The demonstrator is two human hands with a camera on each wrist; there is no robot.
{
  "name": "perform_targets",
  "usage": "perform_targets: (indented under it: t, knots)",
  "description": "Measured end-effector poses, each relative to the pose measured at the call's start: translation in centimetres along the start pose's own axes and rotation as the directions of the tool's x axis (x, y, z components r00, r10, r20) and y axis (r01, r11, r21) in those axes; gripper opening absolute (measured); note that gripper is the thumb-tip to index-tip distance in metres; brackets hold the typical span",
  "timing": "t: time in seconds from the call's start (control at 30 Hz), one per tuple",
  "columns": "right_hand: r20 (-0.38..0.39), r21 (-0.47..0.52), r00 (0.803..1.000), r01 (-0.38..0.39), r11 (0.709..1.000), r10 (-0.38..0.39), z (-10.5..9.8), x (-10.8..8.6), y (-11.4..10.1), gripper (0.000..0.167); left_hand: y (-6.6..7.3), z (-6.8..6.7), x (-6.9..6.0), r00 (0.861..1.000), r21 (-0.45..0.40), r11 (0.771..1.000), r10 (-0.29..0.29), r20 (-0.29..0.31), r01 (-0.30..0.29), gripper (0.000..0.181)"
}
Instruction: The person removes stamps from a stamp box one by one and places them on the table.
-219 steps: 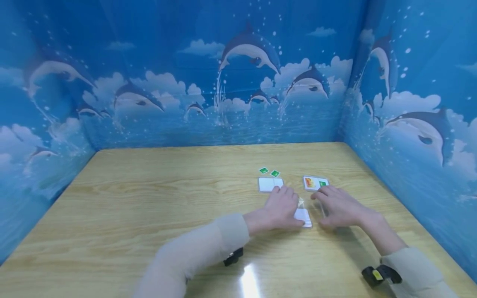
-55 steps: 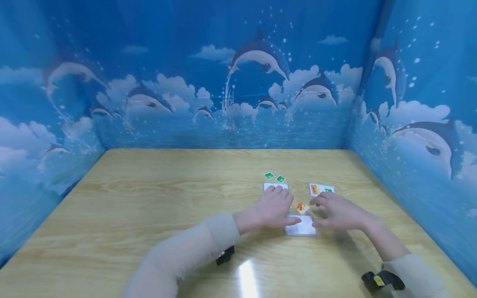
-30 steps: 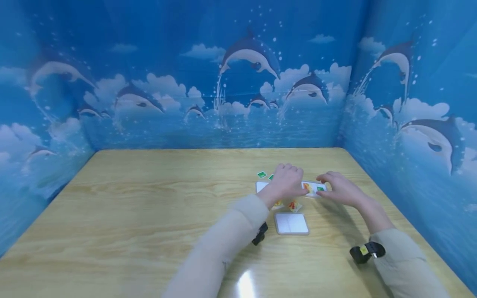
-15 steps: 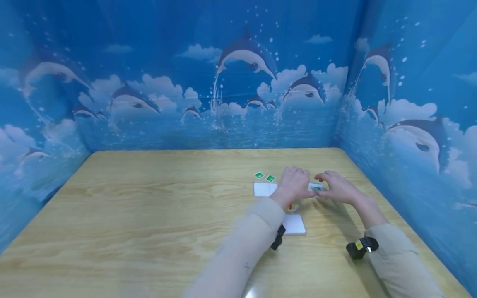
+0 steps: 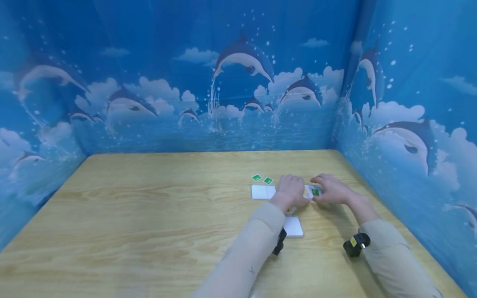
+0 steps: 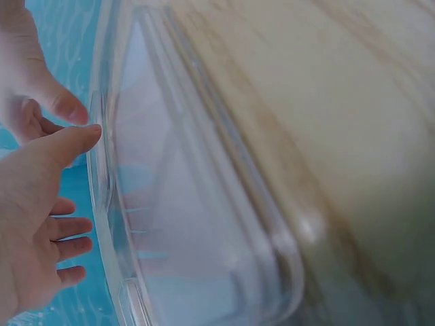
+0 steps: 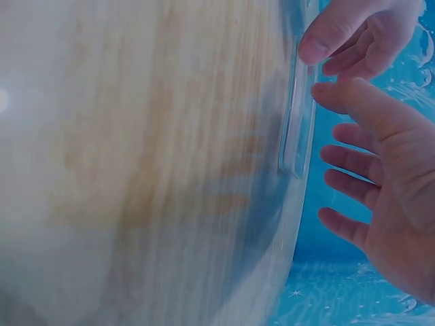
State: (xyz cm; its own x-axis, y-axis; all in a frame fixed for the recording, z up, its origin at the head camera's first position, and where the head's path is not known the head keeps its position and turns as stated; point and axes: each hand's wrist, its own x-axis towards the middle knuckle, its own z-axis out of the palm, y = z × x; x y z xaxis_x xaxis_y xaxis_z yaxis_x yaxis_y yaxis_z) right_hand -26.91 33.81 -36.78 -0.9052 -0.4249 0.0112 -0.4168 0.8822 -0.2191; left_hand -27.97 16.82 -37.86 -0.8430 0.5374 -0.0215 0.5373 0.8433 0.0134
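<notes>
Both hands are at a flat white case (image 5: 311, 191) with a clear rim, at the right of the group; a green square shows on it. My left hand (image 5: 290, 190) covers the left end of this case, its thumb near the front edge. At the other end is my right hand (image 5: 332, 189), thumb in front and index finger behind. In the right wrist view the right hand's fingers (image 7: 353, 163) are extended and spread, with the thumb close to the case's edge. The left hand's fingers (image 6: 71, 227) also look straight in the left wrist view.
A second white case (image 5: 262, 192) lies to the left, and a third case (image 5: 293, 227) lies nearer the front. Two green squares (image 5: 256, 177) lie behind. An orange picture piece (image 5: 290, 210) shows partly under my left wrist. The wooden table (image 5: 149, 215) meets a dolphin-print curtain (image 5: 179, 74).
Both hands have moved back from the front case to the case at the right. The front case now lies free of them. Over the last half second the hands shift only slightly.
</notes>
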Motion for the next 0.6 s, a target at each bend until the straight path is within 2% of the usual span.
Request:
perform_targets:
  t: [0.4,0.6]
  knots:
    - [0.105,-0.047,0.994,-0.025,0.999,0.030,0.6,1.1,0.1,0.066,-0.2,0.9,0.4,0.999,-0.068,0.998,-0.007,0.037,0.010,0.056]
    - [0.117,-0.039,0.992,-0.035,0.999,0.039,0.6,1.2,0.1,0.064,-0.2,0.7,0.5,0.999,-0.074,0.997,0.009,0.048,-0.005,0.054]
